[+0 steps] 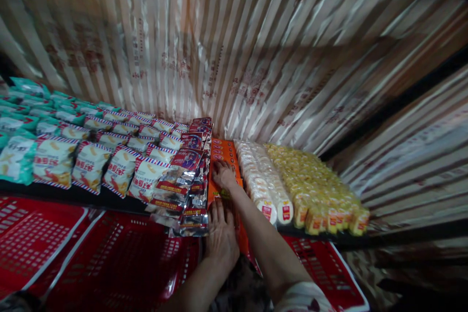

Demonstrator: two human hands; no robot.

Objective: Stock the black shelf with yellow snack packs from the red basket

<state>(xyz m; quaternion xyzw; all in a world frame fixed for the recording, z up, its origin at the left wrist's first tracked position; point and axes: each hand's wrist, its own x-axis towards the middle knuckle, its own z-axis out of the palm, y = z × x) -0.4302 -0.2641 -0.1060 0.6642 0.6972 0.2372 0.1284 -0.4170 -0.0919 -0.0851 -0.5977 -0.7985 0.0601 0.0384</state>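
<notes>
Bright orange packaging (221, 148) with rows of small round pictures lies on the shelf in a narrow strip. My right hand (224, 175) rests on its middle part, fingers spread. Closer to me, my left hand (222, 234) lies at the front of the same strip with its fingers stretched out on the orange surface. Dark red and silver snack packets (175, 180) stand in overlapping rows just left of my hands. To the right sit round white packaged cakes (265, 195) under clear wrap. How many orange pieces there are, I cannot tell.
Yellow wrapped snacks (310, 180) fill the shelf's right part. White bags with striped edges (119, 168) and teal bags (18, 156) stand at left. Red plastic baskets (120, 248) are below the shelf edge. A pleated printed curtain (175, 34) hangs behind.
</notes>
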